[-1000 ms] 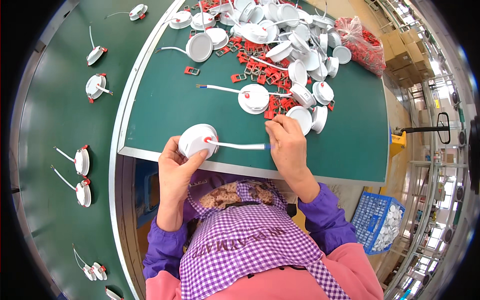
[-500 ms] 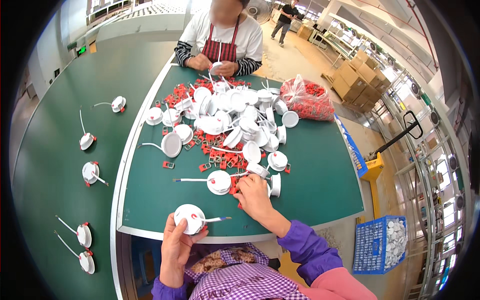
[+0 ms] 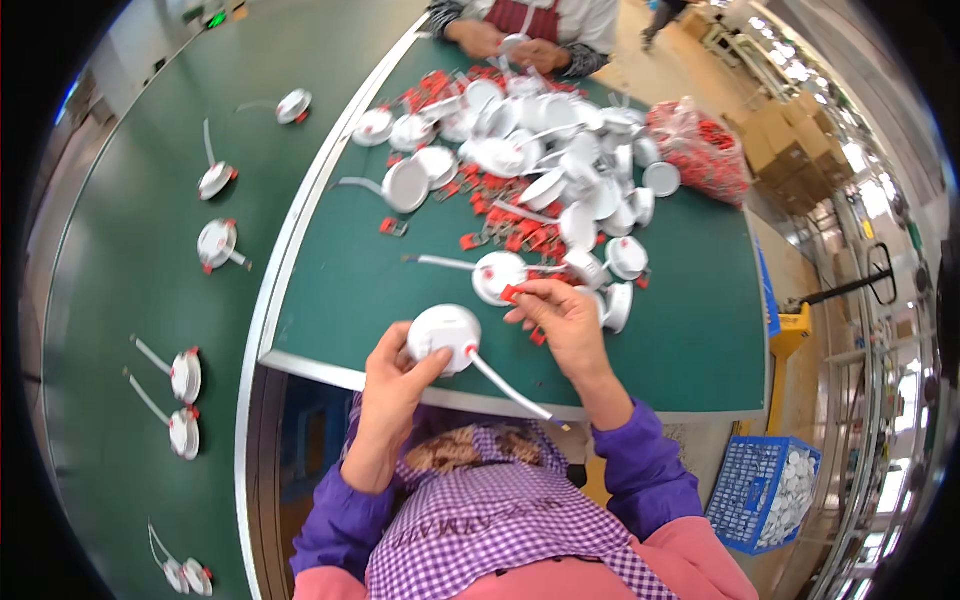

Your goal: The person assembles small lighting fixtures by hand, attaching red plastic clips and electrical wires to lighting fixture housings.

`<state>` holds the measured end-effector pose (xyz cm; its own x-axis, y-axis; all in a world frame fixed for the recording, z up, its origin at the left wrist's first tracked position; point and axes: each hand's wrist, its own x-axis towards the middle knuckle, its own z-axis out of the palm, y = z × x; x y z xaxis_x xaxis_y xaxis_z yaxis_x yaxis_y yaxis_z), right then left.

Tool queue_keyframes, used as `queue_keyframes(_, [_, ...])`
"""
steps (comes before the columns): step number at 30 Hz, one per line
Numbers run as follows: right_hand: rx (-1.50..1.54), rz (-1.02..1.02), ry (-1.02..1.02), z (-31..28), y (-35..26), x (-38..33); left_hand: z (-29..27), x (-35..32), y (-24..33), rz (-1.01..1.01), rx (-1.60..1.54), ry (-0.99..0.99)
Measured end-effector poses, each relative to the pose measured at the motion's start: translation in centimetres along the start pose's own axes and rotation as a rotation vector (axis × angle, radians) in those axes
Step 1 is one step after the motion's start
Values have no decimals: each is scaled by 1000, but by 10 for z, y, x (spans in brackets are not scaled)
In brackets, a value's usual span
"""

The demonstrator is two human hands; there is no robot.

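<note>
My left hand (image 3: pixel 392 385) grips a round white downlight (image 3: pixel 432 332) near the table's front edge, thumb over its back. A white cable (image 3: pixel 508 388) runs from the lamp down to the right, with bare wire ends. Between thumb and fingertips of my right hand (image 3: pixel 565 325) is a small red spring clip (image 3: pixel 512 293), held to the right of the lamp and apart from it. Just behind that hand lies another white downlight (image 3: pixel 497 276) with its cable pointing left. Beyond it spreads a heap of white downlights (image 3: pixel 590 190) among loose red clips (image 3: pixel 525 232).
Across the green table (image 3: pixel 340 285), a co-worker's hands (image 3: pixel 510 45) hold a downlight. A plastic bag of red clips (image 3: pixel 700 150) stands at the right. Several finished-looking lamps, one lamp (image 3: pixel 186 376) among them, lie on the left table. A blue crate (image 3: pixel 765 490) sits at lower right.
My right hand has come away from the loose parts with a red clip in its fingers. My left hand has turned the downlight, so its cable now points down to the right. The view has shifted.
</note>
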<state>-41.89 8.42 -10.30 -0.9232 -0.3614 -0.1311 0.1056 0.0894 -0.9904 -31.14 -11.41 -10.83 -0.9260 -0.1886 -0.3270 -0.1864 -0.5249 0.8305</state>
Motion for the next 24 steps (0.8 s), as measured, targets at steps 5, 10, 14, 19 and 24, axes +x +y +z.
queue_keyframes(5, [-192,-36,12,25,-13,-20,-5,2,-10,55,-75,6])
queue_keyframes(10, [-242,-29,-52,45,-27,-28,-4,-1,-13,83,-107,2])
queue_keyframes(14, [-120,43,-84,44,-26,-27,-9,0,-14,23,-112,-18])
queue_keyframes(19, [-183,-96,-118,48,-25,-27,-13,1,-17,-25,-2,-1])
queue_keyframes(24, [-657,-358,20,47,-23,-17,-7,1,-18,-34,64,-4])
